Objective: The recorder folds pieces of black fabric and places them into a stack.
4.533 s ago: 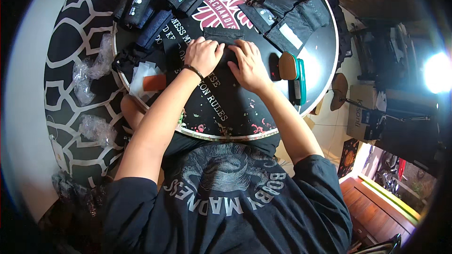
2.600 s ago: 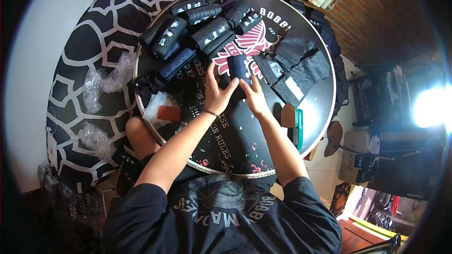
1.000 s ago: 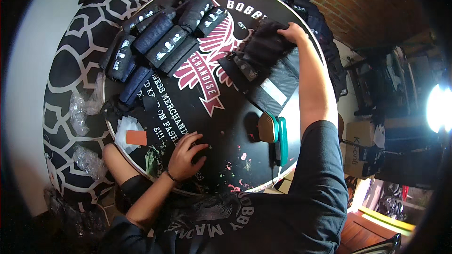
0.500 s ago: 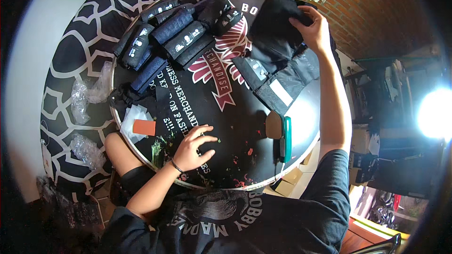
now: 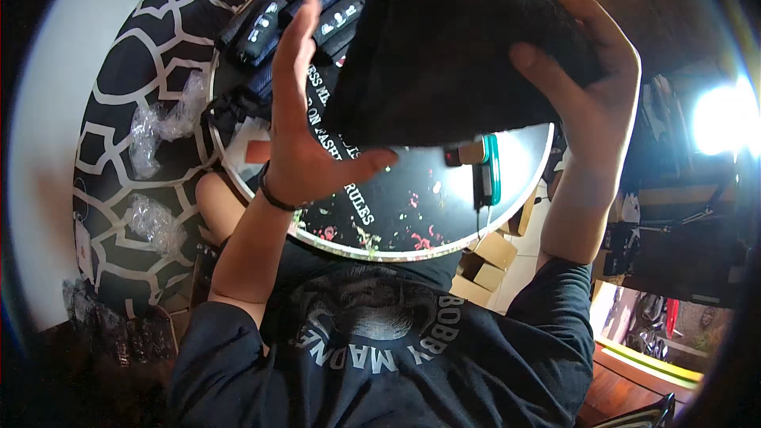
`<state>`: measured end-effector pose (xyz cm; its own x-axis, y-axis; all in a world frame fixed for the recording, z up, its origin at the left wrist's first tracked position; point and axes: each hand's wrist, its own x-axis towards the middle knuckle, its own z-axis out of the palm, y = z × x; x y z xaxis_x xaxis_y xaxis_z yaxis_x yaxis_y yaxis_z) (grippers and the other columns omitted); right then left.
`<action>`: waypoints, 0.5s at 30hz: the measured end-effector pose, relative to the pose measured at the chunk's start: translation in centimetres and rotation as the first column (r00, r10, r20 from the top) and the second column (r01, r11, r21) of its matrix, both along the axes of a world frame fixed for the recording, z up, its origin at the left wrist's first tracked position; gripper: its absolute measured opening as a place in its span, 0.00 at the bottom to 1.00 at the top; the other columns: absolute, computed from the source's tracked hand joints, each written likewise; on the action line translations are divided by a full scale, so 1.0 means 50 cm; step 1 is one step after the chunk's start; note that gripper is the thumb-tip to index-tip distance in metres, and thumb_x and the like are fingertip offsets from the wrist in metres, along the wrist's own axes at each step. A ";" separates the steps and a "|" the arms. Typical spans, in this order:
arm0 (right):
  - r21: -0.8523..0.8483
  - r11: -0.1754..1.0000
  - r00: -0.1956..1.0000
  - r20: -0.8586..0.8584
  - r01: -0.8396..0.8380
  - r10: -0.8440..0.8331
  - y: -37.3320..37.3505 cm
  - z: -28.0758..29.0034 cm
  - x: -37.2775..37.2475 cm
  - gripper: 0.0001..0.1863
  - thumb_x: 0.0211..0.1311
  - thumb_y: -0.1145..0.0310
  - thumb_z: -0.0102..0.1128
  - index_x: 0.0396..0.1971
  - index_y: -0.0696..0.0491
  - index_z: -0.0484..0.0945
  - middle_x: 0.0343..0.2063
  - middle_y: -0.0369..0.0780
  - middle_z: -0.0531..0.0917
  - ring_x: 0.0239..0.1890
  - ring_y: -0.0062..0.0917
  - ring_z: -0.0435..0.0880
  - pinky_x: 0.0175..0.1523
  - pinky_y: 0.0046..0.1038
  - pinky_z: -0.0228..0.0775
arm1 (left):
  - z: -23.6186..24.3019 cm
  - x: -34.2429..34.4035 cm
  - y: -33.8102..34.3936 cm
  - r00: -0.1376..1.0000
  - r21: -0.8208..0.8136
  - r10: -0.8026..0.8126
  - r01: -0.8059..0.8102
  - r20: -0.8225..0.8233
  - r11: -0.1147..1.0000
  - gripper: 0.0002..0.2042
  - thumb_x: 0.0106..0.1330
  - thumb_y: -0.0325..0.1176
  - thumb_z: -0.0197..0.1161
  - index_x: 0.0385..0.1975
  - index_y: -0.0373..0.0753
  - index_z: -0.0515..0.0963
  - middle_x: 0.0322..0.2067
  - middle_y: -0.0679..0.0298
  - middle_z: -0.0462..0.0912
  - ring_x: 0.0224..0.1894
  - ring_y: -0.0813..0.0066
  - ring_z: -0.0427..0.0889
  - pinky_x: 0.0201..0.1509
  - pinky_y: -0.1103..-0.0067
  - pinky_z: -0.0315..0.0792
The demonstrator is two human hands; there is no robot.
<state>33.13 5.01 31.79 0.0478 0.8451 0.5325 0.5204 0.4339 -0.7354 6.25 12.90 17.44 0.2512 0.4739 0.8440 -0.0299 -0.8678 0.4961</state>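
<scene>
A large piece of folded black cloth (image 5: 452,55) is raised above the round table and fills the upper middle of the view. My right hand (image 5: 594,79) grips its right side, thumb across the near face and fingers behind. Beside the cloth's left edge is my left hand (image 5: 305,143), its fingers stretched upward and the thumb spread apart, holding nothing. Beyond it lie several rolled dark cloth bundles (image 5: 258,36) with white printed marks. The raised cloth hides the table's far right part.
On the black printed table (image 5: 396,218), a teal-edged device (image 5: 493,166) with a cable lies near the right rim. An orange card (image 5: 258,151) rests on white paper at the left. Crumpled clear plastic (image 5: 154,222) lies on the patterned fabric. A bright lamp (image 5: 725,119) shines at the right.
My right hand has lifted the black cloth off the table's far right and brought it closer. My left hand has risen from over the table's near part to the cloth's left side.
</scene>
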 end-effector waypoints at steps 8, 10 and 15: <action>-0.164 0.986 0.999 0.046 -0.002 0.010 0.076 -0.154 -0.007 0.22 0.53 0.74 0.85 0.49 0.56 0.89 0.41 0.36 0.93 0.43 0.18 0.89 0.54 0.23 0.81 | -0.089 -0.027 -0.143 0.961 -0.777 -0.221 0.264 0.164 0.571 0.22 0.79 0.27 0.65 0.69 0.29 0.73 0.59 0.59 0.87 0.58 0.74 0.86 0.65 0.75 0.78; -0.268 0.960 0.994 -0.100 -0.079 0.054 0.135 -0.276 -0.005 0.21 0.53 0.74 0.85 0.48 0.56 0.90 0.41 0.34 0.92 0.44 0.19 0.89 0.56 0.24 0.81 | -0.185 -0.012 -0.120 0.937 -0.815 -0.201 0.348 0.287 0.464 0.18 0.81 0.29 0.62 0.67 0.29 0.76 0.59 0.60 0.87 0.58 0.76 0.84 0.65 0.77 0.77; -0.216 0.960 0.961 0.246 0.180 -0.125 0.197 -0.560 0.003 0.39 0.45 0.74 0.80 0.64 0.54 0.80 0.67 0.49 0.78 0.71 0.40 0.77 0.75 0.40 0.69 | -0.409 0.016 -0.037 0.948 -0.952 -0.120 0.302 0.294 0.053 0.22 0.78 0.27 0.64 0.70 0.32 0.75 0.62 0.61 0.85 0.62 0.72 0.82 0.70 0.72 0.75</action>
